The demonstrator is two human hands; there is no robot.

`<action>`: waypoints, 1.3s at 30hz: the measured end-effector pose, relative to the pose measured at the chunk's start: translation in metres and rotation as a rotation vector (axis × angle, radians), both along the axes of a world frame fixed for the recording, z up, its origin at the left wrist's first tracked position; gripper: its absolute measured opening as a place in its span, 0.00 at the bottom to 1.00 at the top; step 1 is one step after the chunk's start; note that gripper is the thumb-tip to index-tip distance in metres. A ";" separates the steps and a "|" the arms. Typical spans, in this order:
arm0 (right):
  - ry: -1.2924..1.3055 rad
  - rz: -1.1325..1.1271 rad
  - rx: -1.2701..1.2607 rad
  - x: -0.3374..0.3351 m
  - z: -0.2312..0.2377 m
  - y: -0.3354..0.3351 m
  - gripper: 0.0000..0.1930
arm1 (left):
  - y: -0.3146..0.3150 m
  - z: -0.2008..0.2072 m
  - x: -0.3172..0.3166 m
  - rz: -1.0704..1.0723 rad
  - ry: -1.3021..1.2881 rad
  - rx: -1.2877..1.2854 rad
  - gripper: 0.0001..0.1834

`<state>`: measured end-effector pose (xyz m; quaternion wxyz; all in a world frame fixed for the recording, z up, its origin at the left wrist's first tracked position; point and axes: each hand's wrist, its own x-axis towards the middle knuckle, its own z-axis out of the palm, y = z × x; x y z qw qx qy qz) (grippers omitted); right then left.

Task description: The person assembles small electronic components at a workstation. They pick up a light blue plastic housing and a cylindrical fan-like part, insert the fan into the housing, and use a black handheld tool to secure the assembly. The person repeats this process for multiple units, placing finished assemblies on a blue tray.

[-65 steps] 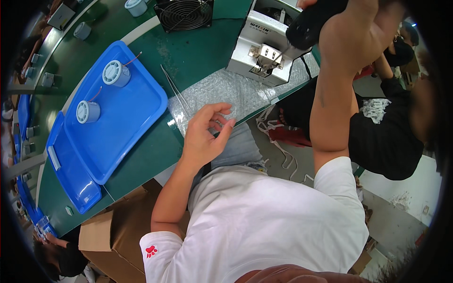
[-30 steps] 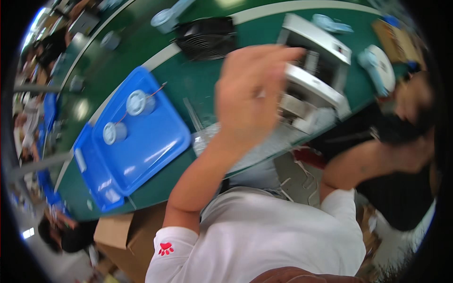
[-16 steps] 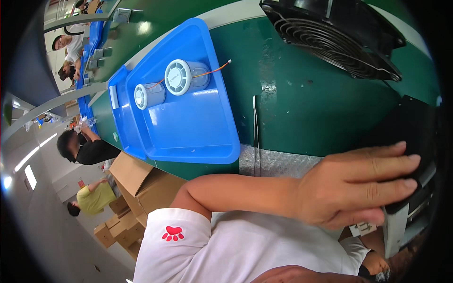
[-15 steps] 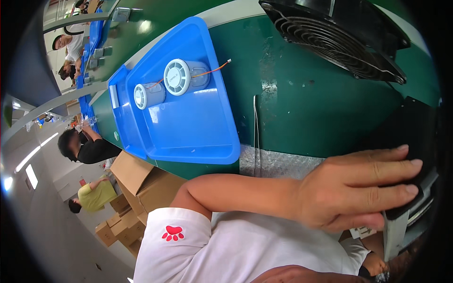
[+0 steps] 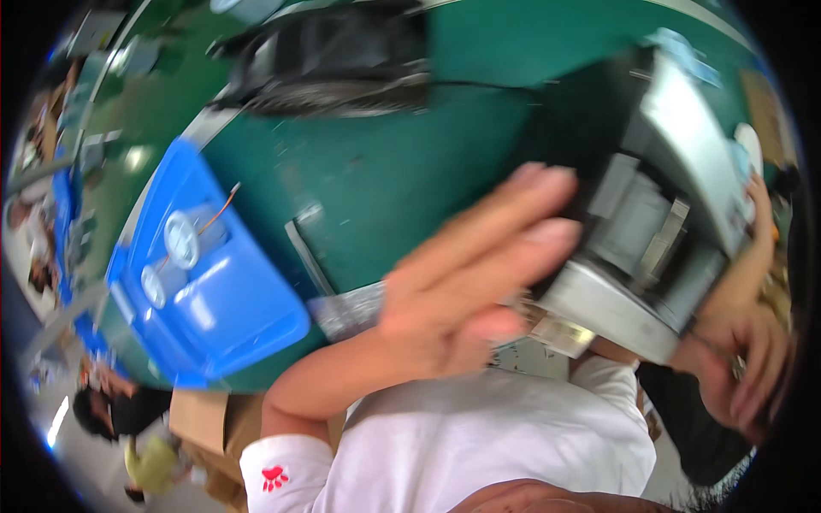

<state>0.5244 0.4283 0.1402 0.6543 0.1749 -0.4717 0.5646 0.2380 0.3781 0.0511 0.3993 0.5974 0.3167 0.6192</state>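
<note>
My left hand (image 5: 479, 269) is raised, smeared by motion, with its fingers stretched out and nothing visible in them. It is nearest to a black and silver machine (image 5: 590, 291) with an open recess and a metal bar inside. My right hand (image 5: 740, 368) shows at the lower right, past the machine's edge. Its fingers are curled around a small shiny bit that is too blurred to name. The machine hides most of my right forearm.
A blue tray (image 5: 248, 338) holds two clear cylinders with white vented caps (image 5: 181, 239) and an orange wire. Metal tweezers (image 5: 310, 256) lie beside it on the green table. A black fan (image 5: 333, 60) stands at the back. Another forearm (image 5: 748, 256) shows at far right; people work at left.
The view has swung right, so the tray and fan sit further left and more of the machine shows. My left hand has come off the machine's black top. My right hand shows more fully.
</note>
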 end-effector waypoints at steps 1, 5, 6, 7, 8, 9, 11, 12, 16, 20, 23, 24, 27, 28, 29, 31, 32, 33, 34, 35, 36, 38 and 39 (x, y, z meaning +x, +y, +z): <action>-0.027 -0.189 -0.077 -0.005 0.001 -0.016 0.21 | 0.003 0.003 -0.001 -0.014 0.005 -0.005 0.32; -0.158 -0.534 -0.176 -0.024 0.008 -0.039 0.33 | 0.008 0.028 0.003 0.009 0.106 0.121 0.32; -0.209 -0.546 -0.155 -0.023 0.010 -0.038 0.36 | 0.011 0.035 0.001 0.028 0.154 0.161 0.32; -0.248 -0.569 -0.138 -0.020 0.010 -0.037 0.39 | 0.018 0.044 0.000 0.054 0.217 0.216 0.31; -0.282 -0.587 -0.113 -0.017 0.009 -0.035 0.42 | 0.028 0.054 0.002 0.075 0.306 0.264 0.30; -0.307 -0.585 -0.094 -0.016 0.008 -0.033 0.44 | 0.037 0.065 0.004 0.086 0.413 0.281 0.29; -0.341 -0.545 -0.025 -0.009 0.005 -0.030 0.47 | 0.048 0.074 0.010 0.077 0.587 0.253 0.27; -0.366 -0.533 -0.002 -0.007 0.004 -0.031 0.48 | 0.052 0.076 0.013 0.065 0.662 0.246 0.26; -0.380 -0.671 -0.048 -0.027 0.003 -0.033 0.49 | 0.055 0.071 0.013 -0.003 0.514 0.199 0.17; -0.353 -0.680 -0.127 -0.017 -0.010 -0.033 0.47 | 0.053 0.067 0.013 -0.023 0.419 0.155 0.18; -0.354 -0.769 -0.219 -0.019 -0.002 -0.039 0.42 | 0.036 0.076 0.015 0.205 0.628 0.254 0.18; -0.361 -0.815 -0.258 -0.020 0.000 -0.041 0.41 | 0.025 0.079 0.017 0.248 0.618 0.328 0.18; -0.479 -0.892 -0.264 -0.016 0.006 -0.042 0.38 | -0.030 0.091 0.039 -0.059 0.408 0.343 0.20; -0.443 -0.816 -0.215 -0.014 0.007 -0.041 0.35 | -0.057 0.095 0.053 -0.358 0.265 0.257 0.22; -0.444 -0.729 -0.189 -0.025 -0.003 -0.029 0.34 | -0.095 0.091 0.069 -0.541 0.147 0.184 0.24; -0.466 -0.769 -0.168 -0.019 0.009 -0.035 0.32 | -0.158 0.099 0.102 -0.804 -0.084 0.168 0.24; -0.450 -0.736 -0.120 -0.018 0.010 -0.035 0.30 | -0.184 0.096 0.116 -0.924 -0.216 0.165 0.23; -0.479 -0.784 -0.134 -0.021 0.010 -0.036 0.30 | -0.196 0.096 0.126 -1.024 -0.270 0.189 0.22; -0.509 -0.827 -0.150 -0.025 0.010 -0.038 0.29 | -0.206 0.096 0.133 -1.119 -0.326 0.210 0.20; -0.538 -0.871 -0.166 -0.030 0.012 -0.041 0.29 | -0.217 0.098 0.138 -1.215 -0.381 0.230 0.19; -0.559 -0.879 -0.178 -0.042 0.015 -0.046 0.29 | -0.229 0.103 0.141 -1.165 -0.400 0.227 0.15; -0.474 -0.760 -0.130 -0.038 0.011 -0.048 0.23 | -0.254 0.125 0.142 -1.062 -0.435 0.232 0.12; -0.436 -0.697 -0.107 -0.040 0.014 -0.050 0.21 | -0.261 0.131 0.141 -1.142 -0.480 0.221 0.12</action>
